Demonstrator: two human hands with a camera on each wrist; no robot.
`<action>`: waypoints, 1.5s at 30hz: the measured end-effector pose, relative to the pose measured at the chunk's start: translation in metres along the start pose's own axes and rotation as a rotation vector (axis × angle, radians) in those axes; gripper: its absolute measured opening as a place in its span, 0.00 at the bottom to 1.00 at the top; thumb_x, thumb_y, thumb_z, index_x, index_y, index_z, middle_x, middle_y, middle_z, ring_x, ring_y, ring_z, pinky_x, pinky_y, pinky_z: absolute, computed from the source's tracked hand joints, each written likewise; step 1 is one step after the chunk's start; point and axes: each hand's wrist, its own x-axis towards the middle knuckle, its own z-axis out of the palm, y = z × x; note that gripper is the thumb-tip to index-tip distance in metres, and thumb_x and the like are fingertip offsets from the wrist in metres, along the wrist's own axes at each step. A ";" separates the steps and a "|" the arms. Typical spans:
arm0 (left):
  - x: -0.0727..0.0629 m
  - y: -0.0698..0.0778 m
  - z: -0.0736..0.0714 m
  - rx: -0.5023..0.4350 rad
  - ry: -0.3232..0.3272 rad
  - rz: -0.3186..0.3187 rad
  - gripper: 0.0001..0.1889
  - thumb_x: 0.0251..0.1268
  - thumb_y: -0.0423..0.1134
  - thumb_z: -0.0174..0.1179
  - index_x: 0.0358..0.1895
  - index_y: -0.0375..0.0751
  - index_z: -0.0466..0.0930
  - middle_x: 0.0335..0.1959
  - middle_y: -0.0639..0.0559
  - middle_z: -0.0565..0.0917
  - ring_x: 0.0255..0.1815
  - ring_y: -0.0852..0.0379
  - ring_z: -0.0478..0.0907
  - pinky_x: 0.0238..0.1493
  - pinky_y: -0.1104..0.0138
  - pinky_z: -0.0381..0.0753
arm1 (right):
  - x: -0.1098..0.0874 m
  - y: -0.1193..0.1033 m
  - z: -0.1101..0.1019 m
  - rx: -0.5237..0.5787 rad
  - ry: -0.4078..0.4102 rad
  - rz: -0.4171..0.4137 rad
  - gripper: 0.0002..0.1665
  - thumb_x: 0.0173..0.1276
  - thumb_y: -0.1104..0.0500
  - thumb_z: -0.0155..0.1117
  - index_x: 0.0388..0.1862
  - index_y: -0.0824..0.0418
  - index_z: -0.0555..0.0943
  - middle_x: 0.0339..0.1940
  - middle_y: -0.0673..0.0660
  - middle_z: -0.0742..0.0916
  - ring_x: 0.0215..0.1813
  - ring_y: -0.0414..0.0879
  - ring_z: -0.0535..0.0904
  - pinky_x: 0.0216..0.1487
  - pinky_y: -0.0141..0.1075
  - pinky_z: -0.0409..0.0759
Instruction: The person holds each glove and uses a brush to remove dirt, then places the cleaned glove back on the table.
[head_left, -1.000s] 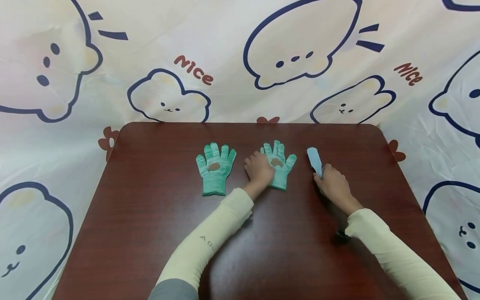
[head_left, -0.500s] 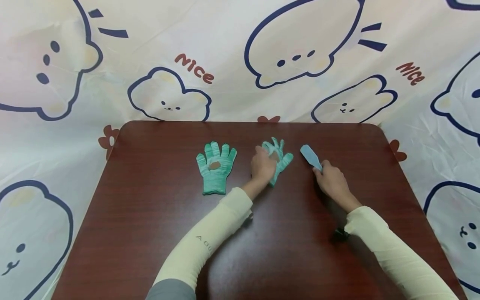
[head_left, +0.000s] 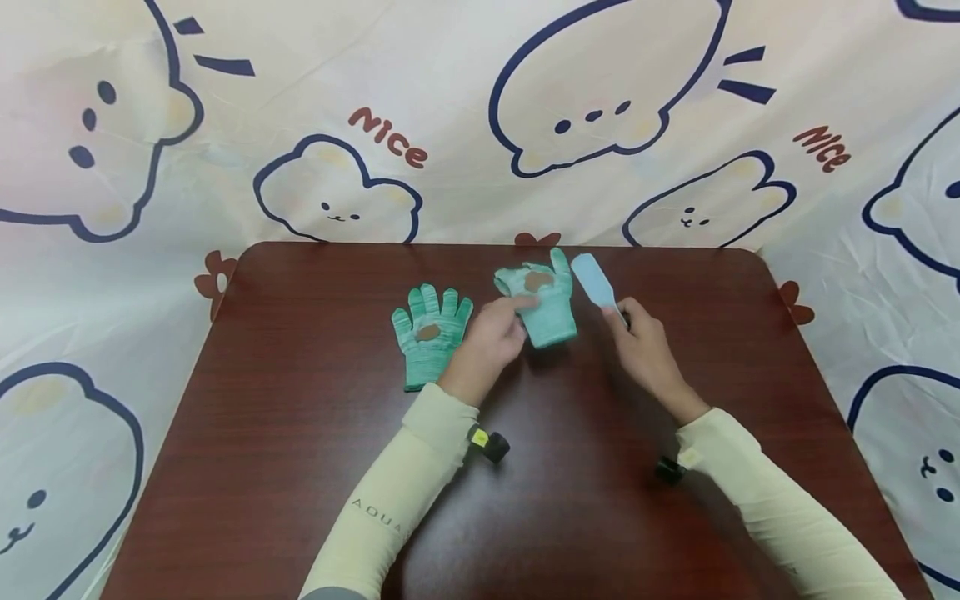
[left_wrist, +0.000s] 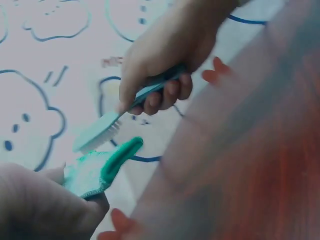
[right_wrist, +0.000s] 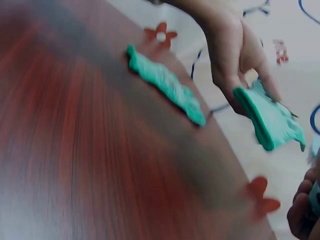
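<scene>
My left hand (head_left: pixel 487 343) pinches a light green knit glove (head_left: pixel 553 321) with its thumb on top, raised off the table. A brown patch (head_left: pixel 537 281) marks the glove's face, and its cuff points toward me. To its right, my right hand (head_left: pixel 647 350) grips a light blue brush (head_left: pixel 594 281) by the handle. In the left wrist view the bristles of the brush (left_wrist: pixel 97 131) face down, close over the glove (left_wrist: pixel 87 172). A second green glove (head_left: pixel 431 362), also with a brown patch, lies flat on the table left of my left hand.
The dark brown wooden table (head_left: pixel 285 433) has rounded far corners. Behind and beside it hangs a pale cloth (head_left: pixel 457 75) printed with cartoon figures. A small black device (head_left: pixel 491 446) is strapped at the left wrist, another (head_left: pixel 670 471) at the right.
My left hand has picked up the right-hand glove from the table and shifted its hold to the left side. The brush in my right hand has moved left and away from me, beside the glove.
</scene>
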 end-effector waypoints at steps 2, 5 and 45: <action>0.001 0.007 0.002 -0.185 0.017 -0.034 0.40 0.69 0.23 0.58 0.81 0.35 0.50 0.80 0.55 0.56 0.76 0.61 0.55 0.80 0.69 0.58 | -0.002 -0.011 0.002 0.074 0.017 -0.036 0.27 0.83 0.38 0.45 0.44 0.61 0.74 0.26 0.56 0.73 0.26 0.47 0.69 0.26 0.36 0.69; 0.000 0.013 0.000 -0.183 -0.047 -0.011 0.42 0.73 0.29 0.56 0.83 0.40 0.42 0.86 0.55 0.41 0.86 0.58 0.37 0.86 0.63 0.42 | -0.004 -0.027 0.004 0.193 0.035 -0.081 0.26 0.83 0.40 0.48 0.42 0.63 0.74 0.25 0.58 0.75 0.23 0.45 0.69 0.23 0.35 0.69; -0.012 0.012 -0.011 0.048 -0.247 0.313 0.28 0.86 0.45 0.41 0.82 0.44 0.54 0.83 0.58 0.58 0.83 0.61 0.51 0.84 0.65 0.53 | -0.002 -0.072 0.015 0.171 0.054 -0.243 0.20 0.83 0.46 0.52 0.38 0.59 0.78 0.19 0.52 0.75 0.22 0.45 0.69 0.21 0.33 0.66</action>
